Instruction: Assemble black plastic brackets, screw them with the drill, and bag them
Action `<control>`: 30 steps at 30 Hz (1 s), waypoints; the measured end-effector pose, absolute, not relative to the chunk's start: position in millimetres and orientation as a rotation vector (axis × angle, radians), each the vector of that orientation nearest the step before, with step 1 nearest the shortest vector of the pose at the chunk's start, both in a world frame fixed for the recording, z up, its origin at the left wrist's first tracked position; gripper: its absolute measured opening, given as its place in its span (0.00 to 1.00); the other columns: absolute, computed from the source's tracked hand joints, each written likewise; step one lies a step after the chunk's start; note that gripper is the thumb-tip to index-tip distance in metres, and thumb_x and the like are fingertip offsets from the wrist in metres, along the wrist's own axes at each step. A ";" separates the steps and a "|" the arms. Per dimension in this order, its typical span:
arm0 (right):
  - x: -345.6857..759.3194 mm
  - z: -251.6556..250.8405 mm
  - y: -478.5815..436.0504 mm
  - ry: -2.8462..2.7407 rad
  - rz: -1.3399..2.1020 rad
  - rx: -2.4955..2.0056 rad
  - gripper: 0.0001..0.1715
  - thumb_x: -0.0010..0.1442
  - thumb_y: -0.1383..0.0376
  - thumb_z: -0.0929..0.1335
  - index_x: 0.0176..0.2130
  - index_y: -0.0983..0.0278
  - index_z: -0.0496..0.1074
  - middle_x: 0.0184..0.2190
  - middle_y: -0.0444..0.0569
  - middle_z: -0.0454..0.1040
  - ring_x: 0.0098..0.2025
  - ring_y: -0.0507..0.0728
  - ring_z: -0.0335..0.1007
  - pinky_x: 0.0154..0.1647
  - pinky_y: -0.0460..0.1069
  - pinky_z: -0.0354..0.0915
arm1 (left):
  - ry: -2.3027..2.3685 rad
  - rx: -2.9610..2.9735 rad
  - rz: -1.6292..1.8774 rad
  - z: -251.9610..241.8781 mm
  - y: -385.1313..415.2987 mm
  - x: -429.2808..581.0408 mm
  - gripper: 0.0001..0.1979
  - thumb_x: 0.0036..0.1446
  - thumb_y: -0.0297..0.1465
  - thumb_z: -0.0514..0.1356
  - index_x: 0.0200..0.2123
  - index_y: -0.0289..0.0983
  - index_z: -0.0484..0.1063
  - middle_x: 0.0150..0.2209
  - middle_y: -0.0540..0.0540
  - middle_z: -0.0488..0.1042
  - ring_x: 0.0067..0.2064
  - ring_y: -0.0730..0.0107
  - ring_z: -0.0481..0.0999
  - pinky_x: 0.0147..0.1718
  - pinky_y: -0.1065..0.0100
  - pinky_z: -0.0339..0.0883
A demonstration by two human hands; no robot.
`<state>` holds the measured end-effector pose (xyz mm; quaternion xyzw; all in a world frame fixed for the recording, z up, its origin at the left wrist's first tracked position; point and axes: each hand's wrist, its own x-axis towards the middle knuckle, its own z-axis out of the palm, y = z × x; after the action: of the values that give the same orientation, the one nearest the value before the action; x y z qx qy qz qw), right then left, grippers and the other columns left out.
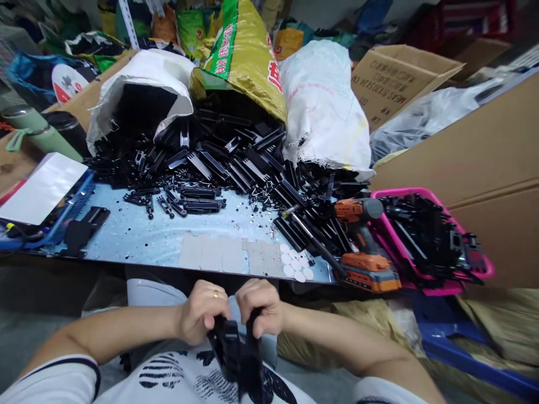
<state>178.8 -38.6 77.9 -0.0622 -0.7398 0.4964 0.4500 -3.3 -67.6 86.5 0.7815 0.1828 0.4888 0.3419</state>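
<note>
Both my hands are in front of my chest, just below the table's near edge. My left hand (205,312), with a ring on one finger, is closed round one arm of a black plastic bracket (238,356). Round its other arm my right hand (261,307) is closed too, thumb pressed on the inner side. The bracket's two arms spread apart toward my hands and meet lower down, near my shirt. Its lower end is dark and its exact shape is hard to make out.
Black parts (227,163) and small screws are heaped across the blue table (155,238) before several sacks. Toward the right lie an orange power drill (364,264), a hammer (314,238) and a pink basket (488,268) of black parts. White discs (298,264) lie near the front edge.
</note>
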 end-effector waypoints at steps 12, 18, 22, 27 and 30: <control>141.3 -6.8 103.6 -1.870 0.453 -1.077 0.19 0.61 0.54 0.61 0.47 0.62 0.66 0.52 0.56 0.65 0.56 0.62 0.57 0.56 0.60 0.55 | 1.312 2.758 1.083 -7.4 0.4 -15.4 0.33 0.53 0.56 0.52 0.51 0.38 0.71 0.38 0.39 0.75 0.41 0.58 0.73 0.38 0.62 0.66; 166.2 -2.2 231.0 -2.141 -0.007 -1.583 0.12 0.58 0.63 0.66 0.40 0.67 0.71 0.56 0.61 0.61 0.56 0.66 0.53 0.53 0.61 0.53 | 1.778 2.646 0.402 -12.9 81.1 -55.1 0.21 0.58 0.43 0.56 0.52 0.40 0.69 0.49 0.36 0.70 0.53 0.49 0.64 0.49 0.51 0.55; 162.0 -6.6 246.1 -2.072 0.135 -1.573 0.09 0.55 0.61 0.68 0.33 0.67 0.71 0.56 0.59 0.62 0.56 0.66 0.54 0.54 0.61 0.53 | 2.224 2.311 0.516 0.6 95.8 -91.3 0.23 0.62 0.41 0.50 0.53 0.33 0.66 0.50 0.33 0.68 0.54 0.49 0.63 0.49 0.53 0.56; 156.3 -9.1 205.6 -1.463 1.193 -1.291 0.21 0.53 0.49 0.67 0.33 0.64 0.65 0.39 0.53 0.73 0.41 0.59 0.69 0.43 0.55 0.65 | 2.657 1.646 0.404 -0.4 101.2 -139.3 0.22 0.58 0.40 0.50 0.43 0.26 0.70 0.44 0.28 0.69 0.50 0.44 0.65 0.44 0.54 0.62; 149.6 -5.7 163.4 -1.207 1.597 -0.963 0.29 0.48 0.52 0.71 0.46 0.59 0.61 0.41 0.48 0.74 0.41 0.56 0.72 0.44 0.54 0.66 | 2.628 1.501 0.284 -3.9 113.6 -145.8 0.19 0.54 0.38 0.54 0.40 0.26 0.70 0.46 0.26 0.68 0.50 0.43 0.66 0.42 0.55 0.64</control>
<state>149.6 163.4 -5.7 -0.3884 -0.4868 0.6442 0.4441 -145.8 113.6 -3.9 0.4932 0.8634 0.0934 0.0511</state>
